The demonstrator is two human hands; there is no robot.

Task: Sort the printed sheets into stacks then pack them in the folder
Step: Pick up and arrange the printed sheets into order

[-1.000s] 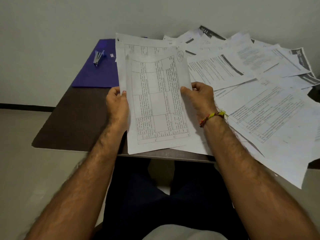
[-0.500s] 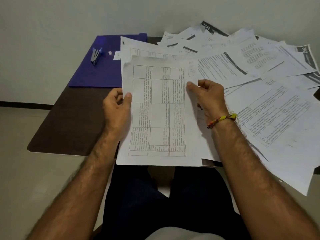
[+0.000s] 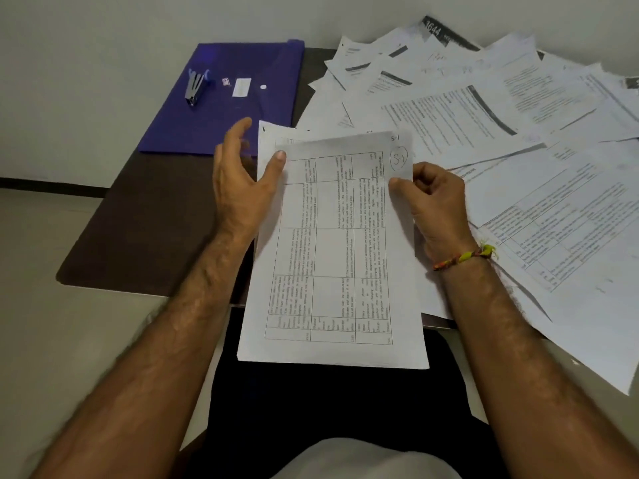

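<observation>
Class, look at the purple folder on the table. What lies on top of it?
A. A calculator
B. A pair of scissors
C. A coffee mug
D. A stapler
D. A small stapler lies on the purple folder at the table's far left, beside a little staple box; no scissors, mug or calculator shows anywhere in the head view.

Left hand fingers spread (thumb forward); right hand curled, pinching.
</observation>
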